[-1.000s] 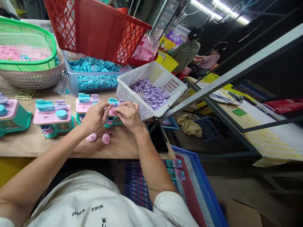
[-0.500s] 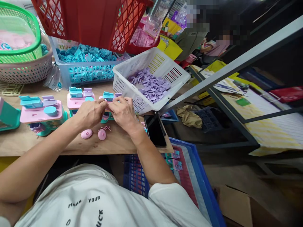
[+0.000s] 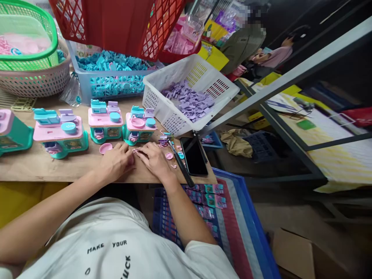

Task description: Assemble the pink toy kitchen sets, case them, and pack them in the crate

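Observation:
My left hand [image 3: 117, 162] is low over the wooden table with its fingers curled, and what they close on is mostly hidden. Beside it my right hand [image 3: 155, 159] pinches at a small pink plastic piece [image 3: 135, 151] between the two hands. A pink oval dish [image 3: 105, 148] lies just left of my left hand. Behind the hands stands a toy kitchen unit [image 3: 139, 131] in pink and teal, with a pink dish [image 3: 137, 123] and a blue round part on top. Another toy kitchen [image 3: 105, 126] and a nearer one [image 3: 61, 133] stand to its left.
Tweezers [image 3: 181, 164], a phone [image 3: 194, 157] and loose small parts lie on the right. A white basket [image 3: 148, 99] of purple pieces and a blue basket [image 3: 84, 83] of blue pieces stand behind. A red basket [image 3: 116, 23] overhangs them. A metal bar [image 3: 261, 93] crosses the right side.
Both hands have come down from the right-hand toy kitchen to the tabletop in front of it. That toy, with a pink dish on top, is now uncovered, and my left hand covers the second loose dish's place.

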Available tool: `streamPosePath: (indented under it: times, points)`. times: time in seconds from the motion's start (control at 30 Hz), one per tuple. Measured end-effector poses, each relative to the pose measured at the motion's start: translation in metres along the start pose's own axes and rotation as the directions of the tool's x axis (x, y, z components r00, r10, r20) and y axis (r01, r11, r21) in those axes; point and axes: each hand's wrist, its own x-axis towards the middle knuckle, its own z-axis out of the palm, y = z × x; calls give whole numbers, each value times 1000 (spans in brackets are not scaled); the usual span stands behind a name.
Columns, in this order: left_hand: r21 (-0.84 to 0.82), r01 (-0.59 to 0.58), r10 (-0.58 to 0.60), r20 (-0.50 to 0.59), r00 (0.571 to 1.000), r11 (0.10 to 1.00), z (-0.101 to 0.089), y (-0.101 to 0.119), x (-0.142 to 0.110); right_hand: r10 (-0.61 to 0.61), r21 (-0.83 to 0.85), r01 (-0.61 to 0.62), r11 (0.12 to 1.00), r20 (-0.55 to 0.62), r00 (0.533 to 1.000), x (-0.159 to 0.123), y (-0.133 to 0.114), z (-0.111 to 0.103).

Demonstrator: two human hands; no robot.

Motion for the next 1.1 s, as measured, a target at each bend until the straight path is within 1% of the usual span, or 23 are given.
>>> streamPosePath:
  times: [0.1,0.2,0.3,0.37,0.43,0.5,0.53,0.57,0.63,0.7,0.73,0.8,0.87,0.9,0.93,0.97,1.03,1.07,1.1]
  points:
    - [27,46,-47,51,998,999,-6,0,8,70,151,-71,986,14,997,4,1,-4]
    - [49,70,-74,85,994,996,-11,-1,9,159,250,-149,957,-21,987,0,1,-9]
    - [123,28,-46,149,988,992,-16,2,10,232,292,-208,933,-50,971,-8,0,-9]
    - [188,-22,-18,205,979,982,-18,6,13,281,370,-238,898,-64,958,-14,-2,-7]
    - [200,-37,-9,228,974,979,-20,7,16,323,477,-250,843,-78,943,-18,-4,-4]
    - [162,-14,-19,202,979,987,-19,5,19,337,550,-240,800,-79,938,-20,-6,-2]
    - [136,14,-38,176,984,991,-17,3,20,325,555,-227,800,-84,942,-21,-6,-1]
    - [113,54,-70,139,988,992,-15,0,20,305,534,-208,819,-98,947,-21,-6,-1]
    - [53,148,-151,43,988,988,-10,-7,18,254,423,-170,890,-151,955,-24,-5,-1]
    - [-53,209,-212,-69,975,977,-5,-13,15,216,294,-150,944,-205,955,-27,-3,-1]
    - [-121,213,-227,-118,967,970,-3,-15,13,212,255,-153,955,-223,951,-30,-2,-2]
    - [-279,201,-253,-166,953,939,-2,-17,10,223,235,-167,957,-233,947,-35,0,-5]
    - [-452,208,-308,-159,938,867,-2,-18,7,239,238,-185,954,-224,945,-40,0,-8]
    - [-545,215,-342,-141,929,811,-2,-17,6,244,233,-192,953,-219,945,-42,0,-10]
    - [-644,217,-373,-115,921,734,-1,-16,6,246,226,-197,954,-215,945,-44,-1,-12]
    - [-745,208,-392,-78,917,634,-1,-15,6,252,228,-202,952,-214,944,-44,-3,-13]
    - [-905,176,-388,14,922,386,2,-12,6,307,295,-235,926,-225,925,-44,-10,-14]
    - [-950,164,-370,57,927,266,4,-10,7,357,371,-257,892,-233,904,-42,-14,-14]
    - [-973,159,-353,91,931,168,6,-8,8,416,465,-273,842,-239,877,-39,-20,-13]
